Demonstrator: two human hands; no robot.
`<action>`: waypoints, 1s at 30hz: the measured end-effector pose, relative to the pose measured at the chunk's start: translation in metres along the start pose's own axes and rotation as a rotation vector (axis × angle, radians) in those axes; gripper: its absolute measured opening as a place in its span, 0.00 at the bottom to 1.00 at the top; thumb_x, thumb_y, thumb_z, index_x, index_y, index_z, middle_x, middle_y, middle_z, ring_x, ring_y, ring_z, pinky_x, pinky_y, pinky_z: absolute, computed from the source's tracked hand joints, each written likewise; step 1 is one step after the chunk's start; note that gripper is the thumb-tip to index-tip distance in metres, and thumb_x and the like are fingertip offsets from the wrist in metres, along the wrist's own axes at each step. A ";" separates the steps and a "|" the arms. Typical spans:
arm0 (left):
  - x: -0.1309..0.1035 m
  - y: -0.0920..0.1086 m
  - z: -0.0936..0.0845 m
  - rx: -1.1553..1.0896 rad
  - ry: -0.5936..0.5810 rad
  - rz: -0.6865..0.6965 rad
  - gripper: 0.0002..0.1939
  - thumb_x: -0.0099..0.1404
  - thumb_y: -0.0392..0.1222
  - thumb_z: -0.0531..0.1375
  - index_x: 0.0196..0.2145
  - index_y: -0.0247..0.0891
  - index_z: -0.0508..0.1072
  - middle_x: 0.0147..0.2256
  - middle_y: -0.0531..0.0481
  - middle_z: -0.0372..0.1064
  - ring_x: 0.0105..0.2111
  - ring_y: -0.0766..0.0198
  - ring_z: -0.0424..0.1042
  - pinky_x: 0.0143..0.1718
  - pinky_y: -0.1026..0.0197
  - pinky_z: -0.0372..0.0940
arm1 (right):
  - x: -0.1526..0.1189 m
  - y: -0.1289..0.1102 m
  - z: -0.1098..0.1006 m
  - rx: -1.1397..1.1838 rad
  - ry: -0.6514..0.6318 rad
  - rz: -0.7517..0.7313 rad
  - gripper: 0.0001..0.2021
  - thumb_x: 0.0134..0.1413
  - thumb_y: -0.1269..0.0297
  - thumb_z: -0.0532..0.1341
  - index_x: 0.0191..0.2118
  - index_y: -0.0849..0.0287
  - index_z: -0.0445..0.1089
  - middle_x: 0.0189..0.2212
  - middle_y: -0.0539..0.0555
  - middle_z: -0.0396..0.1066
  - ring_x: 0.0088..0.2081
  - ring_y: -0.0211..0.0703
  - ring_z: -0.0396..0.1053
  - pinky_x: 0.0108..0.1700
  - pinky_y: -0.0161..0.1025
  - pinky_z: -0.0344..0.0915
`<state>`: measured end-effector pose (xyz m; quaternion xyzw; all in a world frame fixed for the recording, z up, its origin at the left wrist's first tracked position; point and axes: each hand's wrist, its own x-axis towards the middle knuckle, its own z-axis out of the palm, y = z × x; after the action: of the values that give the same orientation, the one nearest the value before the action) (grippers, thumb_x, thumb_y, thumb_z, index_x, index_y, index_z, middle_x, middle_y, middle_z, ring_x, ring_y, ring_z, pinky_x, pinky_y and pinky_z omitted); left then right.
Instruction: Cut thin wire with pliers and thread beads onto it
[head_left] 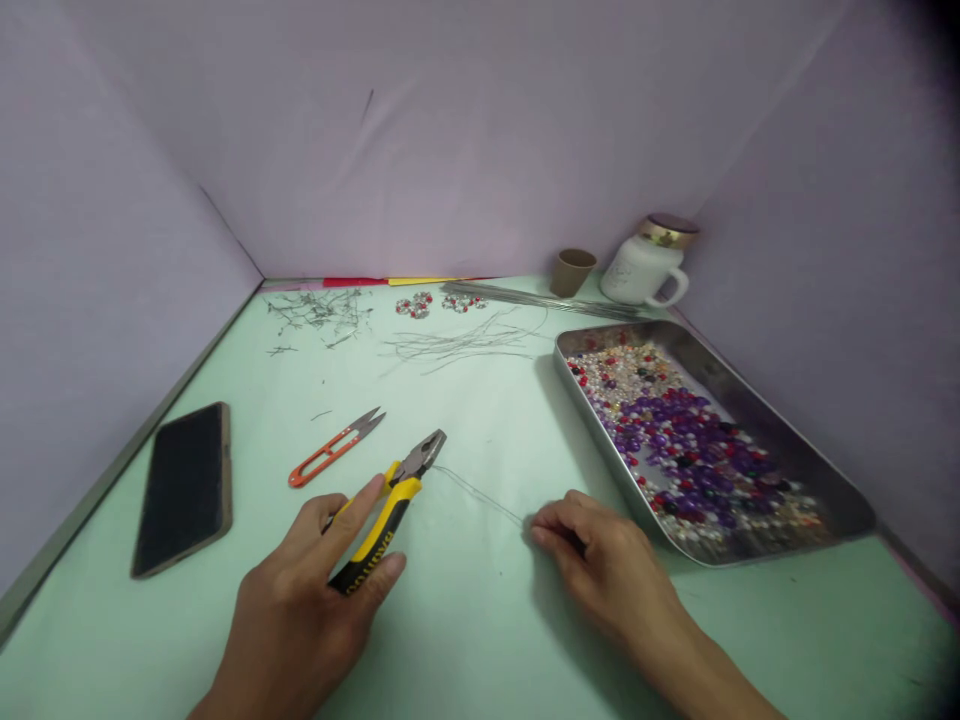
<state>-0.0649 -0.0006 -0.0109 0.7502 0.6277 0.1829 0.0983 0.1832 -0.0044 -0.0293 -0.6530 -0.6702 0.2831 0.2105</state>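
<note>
My left hand (315, 590) is wrapped round a pair of yellow and black pliers (382, 525), whose metal jaws point away and to the right. From near the jaws a thin wire (480, 495) runs to my right hand (592, 565). The thumb and forefinger of that hand pinch the wire's right end. Whether the jaws bite on the wire is too small to tell. Just beyond the pliers lie orange thread snips (330, 452), blades toward the back right.
At the right stands a metal tray (615, 470) of mixed beads. A dark phone (184, 490) lies left. Toward the back are loose wires (457, 345), wire scraps (319, 310), beaded pieces (415, 305), a bundle of rods (540, 298), a brown cup (573, 273) and a lidded white mug (637, 268).
</note>
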 end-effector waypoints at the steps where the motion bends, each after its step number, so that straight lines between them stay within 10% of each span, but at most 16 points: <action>1: 0.000 0.000 0.001 0.023 -0.015 -0.017 0.24 0.57 0.52 0.52 0.52 0.53 0.58 0.42 0.53 0.63 0.30 0.67 0.69 0.34 0.64 0.64 | -0.001 0.001 0.003 -0.029 0.019 -0.014 0.08 0.50 0.68 0.52 0.27 0.57 0.68 0.24 0.50 0.65 0.24 0.37 0.62 0.28 0.34 0.55; 30: 0.002 0.018 0.002 0.382 -0.277 -0.069 0.23 0.60 0.46 0.47 0.54 0.51 0.57 0.40 0.49 0.62 0.25 0.65 0.67 0.22 0.64 0.58 | -0.008 0.002 0.017 -0.298 0.227 -0.158 0.12 0.52 0.71 0.49 0.25 0.60 0.68 0.21 0.52 0.60 0.23 0.37 0.60 0.26 0.34 0.50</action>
<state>-0.0474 -0.0015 -0.0057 0.7513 0.6566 -0.0475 0.0459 0.1739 -0.0140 -0.0423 -0.6498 -0.7259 0.0881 0.2075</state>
